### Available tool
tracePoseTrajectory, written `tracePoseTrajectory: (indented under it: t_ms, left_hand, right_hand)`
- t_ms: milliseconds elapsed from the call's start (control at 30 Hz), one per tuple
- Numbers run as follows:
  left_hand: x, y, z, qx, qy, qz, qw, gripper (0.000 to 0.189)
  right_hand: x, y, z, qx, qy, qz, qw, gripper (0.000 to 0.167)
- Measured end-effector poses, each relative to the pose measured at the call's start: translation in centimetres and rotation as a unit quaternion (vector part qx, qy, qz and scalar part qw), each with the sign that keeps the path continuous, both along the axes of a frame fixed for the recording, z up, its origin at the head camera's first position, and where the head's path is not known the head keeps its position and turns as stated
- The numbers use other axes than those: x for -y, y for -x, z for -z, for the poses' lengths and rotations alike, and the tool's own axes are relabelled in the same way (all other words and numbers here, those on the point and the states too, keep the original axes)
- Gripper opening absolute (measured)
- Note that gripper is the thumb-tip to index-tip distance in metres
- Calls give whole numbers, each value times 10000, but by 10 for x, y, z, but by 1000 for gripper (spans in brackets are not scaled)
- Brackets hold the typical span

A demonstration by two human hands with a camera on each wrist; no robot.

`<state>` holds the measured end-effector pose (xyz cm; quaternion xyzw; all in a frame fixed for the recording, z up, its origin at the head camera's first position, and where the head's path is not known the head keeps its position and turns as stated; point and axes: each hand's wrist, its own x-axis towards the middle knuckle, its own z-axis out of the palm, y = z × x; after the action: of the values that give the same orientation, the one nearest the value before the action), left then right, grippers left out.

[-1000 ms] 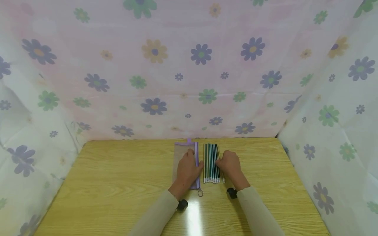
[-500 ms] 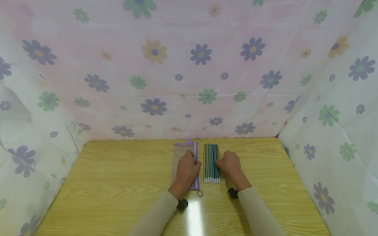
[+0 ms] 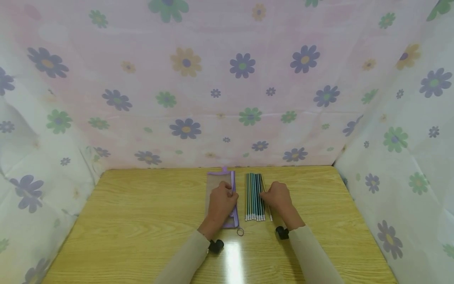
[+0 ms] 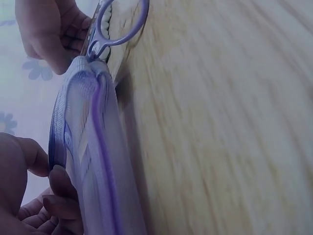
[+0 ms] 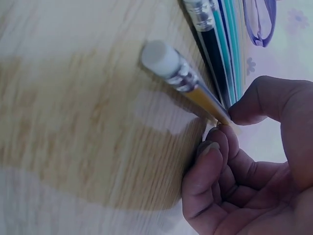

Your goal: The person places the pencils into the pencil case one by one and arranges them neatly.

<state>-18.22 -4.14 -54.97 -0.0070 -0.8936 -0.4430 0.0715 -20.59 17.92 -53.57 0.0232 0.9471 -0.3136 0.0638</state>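
The left hand [image 3: 220, 203] curls its fingers round the purple mesh pencil pouch [image 3: 219, 185] lying at the table's [image 3: 142, 221] 12 o'clock edge. At the pouch's 3 o'clock, the right hand [image 3: 278, 197] pinches a yellow pencil [image 5: 195, 88] beside the row of pencils [image 3: 253, 193].

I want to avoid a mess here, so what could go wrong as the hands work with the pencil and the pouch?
1. The right hand pinches the yellow pencil right beside the row of pencils; lifting it could nudge them and set them rolling.
2. The left hand grips the pouch at its edge, and the opening looks narrow, so the pencil may catch on the zipper.
3. The pouch is soft, so it might sag or slide on the table.
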Motion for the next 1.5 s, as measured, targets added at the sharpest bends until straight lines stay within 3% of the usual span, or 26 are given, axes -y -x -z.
tracePoseTrajectory:
  t_ms: [333, 1100, 1367, 1500]
  left_hand:
    - [6, 0, 5, -28, -256, 20, 9997, 18]
    - [8, 0, -4, 224, -786, -19, 9967, 20]
    - [8, 0, -5, 122, -829, -33, 9965, 19]
    - [7, 0, -4, 163, -851, -89, 9962, 18]
  right_hand:
    - [0, -4, -4, -59, 176, -43, 9998, 51]
    - [34, -3, -12, -331, 685, -236, 9968, 45]
    - [43, -4, -16, -184, 1082, -381, 9932, 33]
    - [48, -3, -15, -39, 1157, -391, 9925, 36]
